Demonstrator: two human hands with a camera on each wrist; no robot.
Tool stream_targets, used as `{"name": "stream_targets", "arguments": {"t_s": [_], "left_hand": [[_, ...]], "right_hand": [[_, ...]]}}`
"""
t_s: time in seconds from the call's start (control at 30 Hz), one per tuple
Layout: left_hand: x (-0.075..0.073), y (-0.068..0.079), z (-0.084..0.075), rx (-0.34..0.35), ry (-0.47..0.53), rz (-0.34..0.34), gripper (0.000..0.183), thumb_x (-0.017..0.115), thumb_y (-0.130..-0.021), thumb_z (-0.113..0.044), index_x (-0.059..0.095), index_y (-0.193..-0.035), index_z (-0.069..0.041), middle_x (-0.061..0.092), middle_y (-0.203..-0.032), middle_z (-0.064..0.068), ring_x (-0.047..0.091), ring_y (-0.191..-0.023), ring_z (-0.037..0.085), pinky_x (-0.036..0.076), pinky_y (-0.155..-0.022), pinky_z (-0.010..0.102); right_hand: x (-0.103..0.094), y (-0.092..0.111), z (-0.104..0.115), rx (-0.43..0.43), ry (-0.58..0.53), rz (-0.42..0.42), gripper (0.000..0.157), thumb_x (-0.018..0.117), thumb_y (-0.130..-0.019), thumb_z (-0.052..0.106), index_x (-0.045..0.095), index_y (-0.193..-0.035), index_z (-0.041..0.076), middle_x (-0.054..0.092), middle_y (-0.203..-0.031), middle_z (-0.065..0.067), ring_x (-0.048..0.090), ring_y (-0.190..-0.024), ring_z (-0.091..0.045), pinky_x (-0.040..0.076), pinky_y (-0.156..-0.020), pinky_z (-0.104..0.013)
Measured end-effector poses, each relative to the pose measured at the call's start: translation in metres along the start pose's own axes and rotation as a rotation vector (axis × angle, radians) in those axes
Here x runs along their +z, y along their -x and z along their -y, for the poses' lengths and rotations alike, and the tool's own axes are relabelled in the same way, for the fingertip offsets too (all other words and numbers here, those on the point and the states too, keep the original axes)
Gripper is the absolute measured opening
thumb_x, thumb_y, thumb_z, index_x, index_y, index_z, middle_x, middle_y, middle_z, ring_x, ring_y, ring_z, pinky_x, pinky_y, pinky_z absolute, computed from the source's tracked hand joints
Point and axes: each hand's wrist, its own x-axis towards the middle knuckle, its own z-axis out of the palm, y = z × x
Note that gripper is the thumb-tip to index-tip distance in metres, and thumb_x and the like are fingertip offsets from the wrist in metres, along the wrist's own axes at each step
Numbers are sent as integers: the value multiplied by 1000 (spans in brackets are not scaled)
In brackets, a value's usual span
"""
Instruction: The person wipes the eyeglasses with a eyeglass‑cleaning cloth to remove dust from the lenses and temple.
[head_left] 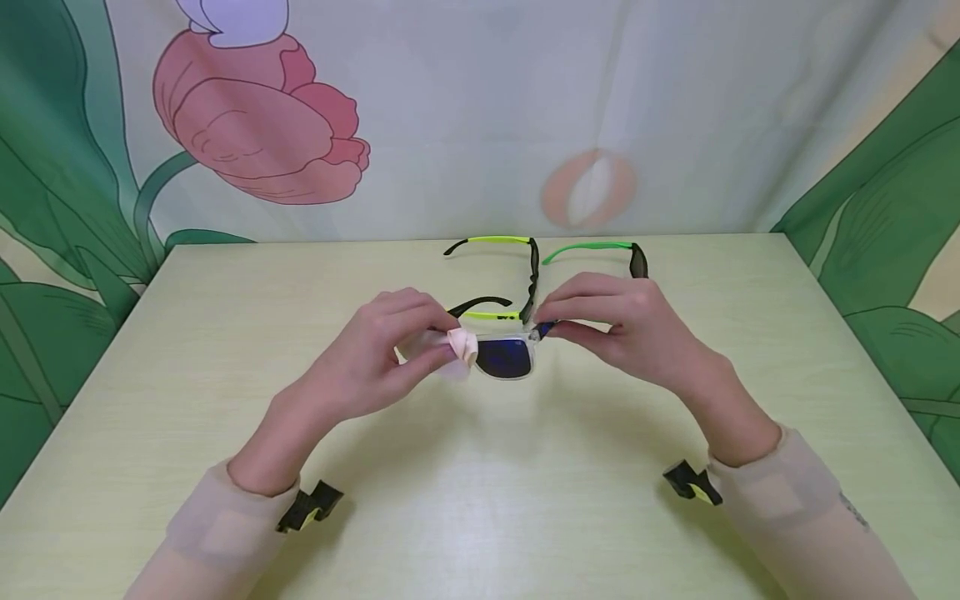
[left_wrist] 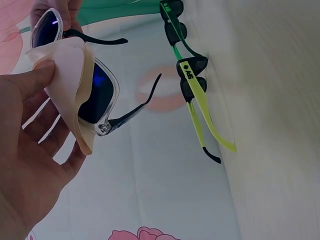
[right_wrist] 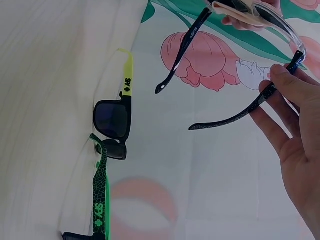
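Note:
Clear-framed sunglasses (head_left: pixel 506 358) with dark blue lenses are held up over the table, between both hands. My left hand (head_left: pixel 393 346) pinches a pale pink cloth (left_wrist: pixel 64 70) over one lens, the thumb on its near side and the other fingers behind. In the left wrist view the cloth hides part of that lens. My right hand (head_left: pixel 633 329) grips one dark temple (right_wrist: pixel 263 96) of the sunglasses close to the hinge. The other temple (right_wrist: pixel 184 52) sticks out unfolded.
Behind the hands, black sunglasses with yellow temples (head_left: pixel 498 240) lie unfolded on the pale wooden table (head_left: pixel 480 517). Next to them, at the right, are sunglasses with green temples (head_left: pixel 588 246), partly hidden by my right hand. A curtain with printed flowers (head_left: pixel 465 100) hangs at the table's far edge.

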Motion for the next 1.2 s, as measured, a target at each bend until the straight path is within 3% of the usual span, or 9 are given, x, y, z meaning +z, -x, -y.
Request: {"name": "stream_targets", "arguments": {"t_s": [0.27,0.43,0.6,0.83,0.97,1.07,1.2], "left_hand": [[1,2,1,11,-26,2,14,81,-86,-3,75,-99,-5,69,-95,-1,61,-89,15,52,-72,34],[3,2,0,47,-51,15,14,82,-86,-3,74,-98,-5,68,-94,-1,59,-87,15,50,-74,34],[6,0,1,115,-108,33,15,82,-86,-4,71,-97,-4,67,-91,-1,59,-83,17,48,-79,38],[11,-1,-2,142,-199,26,17,83,-86,-5,70,-97,-4,68,-91,1,59,-84,18,50,-79,36],[14,-1,-3,153,-251,9,16,82,-86,-5,70,-97,-3,68,-92,2,60,-85,20,51,-77,35],[16,-1,-2,175,-297,-8,16,82,-86,-5,70,-97,-2,68,-92,3,60,-84,21,50,-73,35],[17,-2,-3,195,-373,-19,15,81,-87,-6,70,-97,-3,67,-91,4,61,-83,22,49,-70,34]], "right_hand": [[-1,3,-4,-17,28,15,37,86,-70,-14,79,-103,2,74,-100,-4,71,-86,-16,56,-73,-21],[2,3,-5,-4,30,8,34,86,-72,-15,78,-101,2,74,-101,-4,71,-89,-18,56,-78,-22],[5,5,-7,53,69,-2,34,85,-72,-15,78,-100,3,74,-107,-6,72,-98,-21,55,-87,-24],[7,9,-8,162,77,-57,33,81,-79,-14,77,-107,3,71,-119,-10,67,-113,-25,52,-93,-25],[7,12,-6,317,33,-160,30,76,-86,-12,72,-113,-2,70,-117,-11,65,-112,-23,52,-94,-30],[8,13,-3,536,-60,-217,22,72,-94,-2,69,-115,-3,71,-111,-8,66,-103,-19,56,-90,-31],[12,13,-1,819,-258,-161,26,64,-103,14,65,-123,-2,69,-111,-10,67,-98,-19,59,-84,-31]]}}
